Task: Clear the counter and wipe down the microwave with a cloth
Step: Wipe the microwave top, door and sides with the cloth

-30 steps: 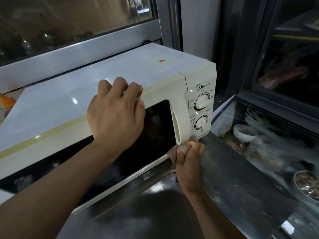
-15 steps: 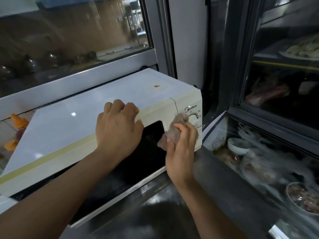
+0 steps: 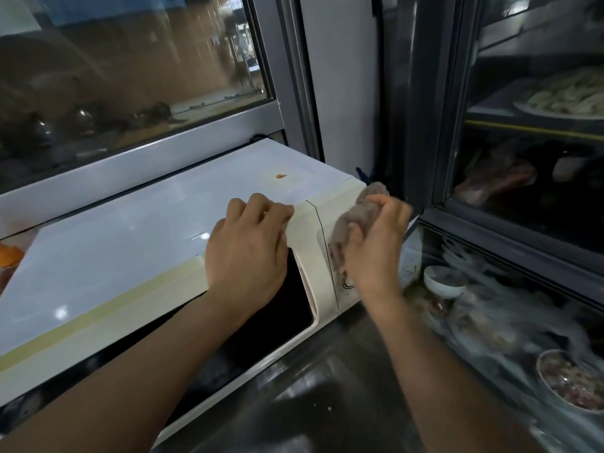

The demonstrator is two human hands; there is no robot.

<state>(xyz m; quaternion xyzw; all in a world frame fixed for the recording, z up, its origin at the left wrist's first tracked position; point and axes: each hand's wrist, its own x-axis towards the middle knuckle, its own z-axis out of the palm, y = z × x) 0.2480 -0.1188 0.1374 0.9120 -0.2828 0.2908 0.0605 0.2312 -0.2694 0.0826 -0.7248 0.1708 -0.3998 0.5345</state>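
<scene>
A cream-coloured microwave (image 3: 157, 243) is sitting on a dark, shiny metal surface (image 3: 313, 393), and everything here is being placed against it. The left hand (image 3: 248, 253) is lying palm down over the microwave's top front edge, above the dark door window (image 3: 277, 308), its fingers (image 3: 261, 207) curling loosely onto the white top panel; it is bracing the casing rather than grasping anything. The right hand (image 3: 372, 243) is clenching a crumpled greyish-pink cloth (image 3: 356, 214) and pressing it against the control panel at the microwave's right front, with the cloth bunching up above the fingers to the panel's upper corner. Below the hand, part of one round dial (image 3: 347, 282) is showing on the panel; the rest of the controls are being hidden by the hand and cloth. A small orange mark (image 3: 280, 175) is showing on the microwave's top, behind the left hand. Behind the microwave a glass pane in a grey metal frame (image 3: 130, 165) is reflecting a blurred room. To the right of the microwave, a glass-fronted display case (image 3: 510, 197) is holding food: a small white bowl (image 3: 444, 282) just beside the microwave's lower right corner, a bowl of chopped meat (image 3: 568, 384) nearer the camera, and a plate of pale food (image 3: 568, 96) on an upper shelf. At the microwave's far left something orange (image 3: 9, 255) is peeking in, too cut off to identify.
</scene>
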